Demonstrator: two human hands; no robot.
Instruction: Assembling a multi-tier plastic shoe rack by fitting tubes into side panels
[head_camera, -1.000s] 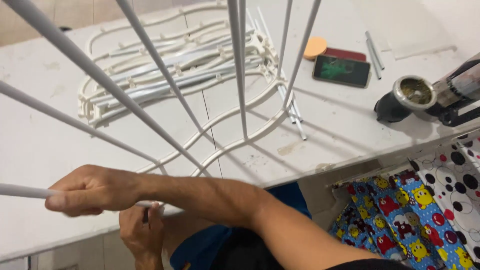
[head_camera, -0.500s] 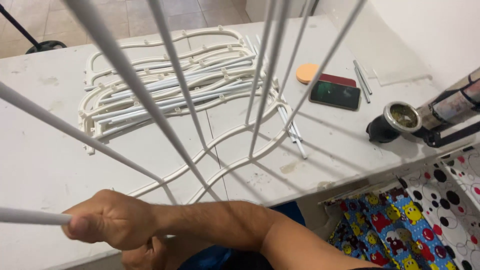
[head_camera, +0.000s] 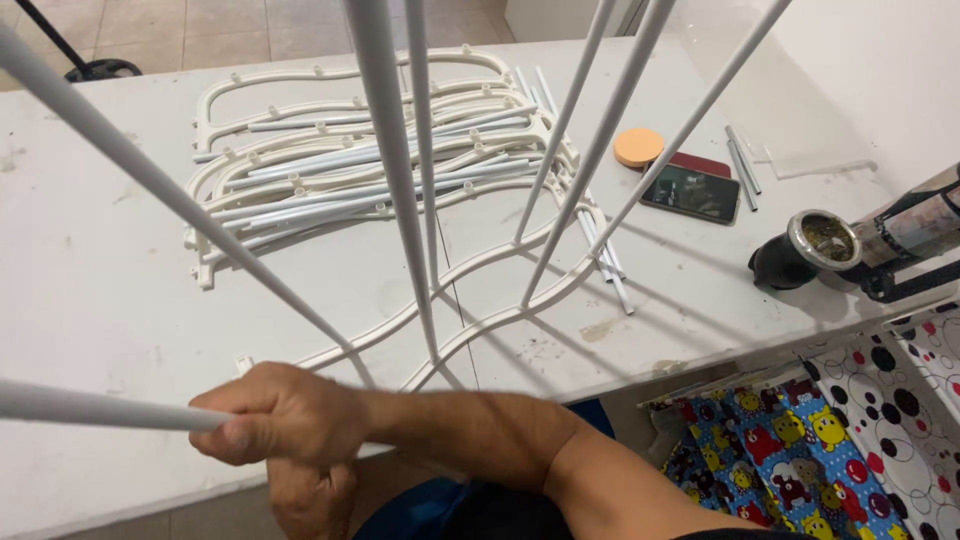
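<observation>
Right hand (head_camera: 285, 415) grip: wrapped tight round white rod (head_camera: 90, 407) | left hand (head_camera: 310, 495): unclear

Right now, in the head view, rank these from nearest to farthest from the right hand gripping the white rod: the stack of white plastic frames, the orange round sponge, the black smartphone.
From the right hand:
1. Stack of white plastic frames, straight ahead mid-table.
2. Black smartphone, far right.
3. Orange round sponge, far right, just beyond the phone; those two are nearly too close to call.

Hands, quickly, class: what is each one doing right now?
Right hand: closed around a white rod.
Left hand: below the right, partly hidden; whether it holds anything cannot be told.
</observation>
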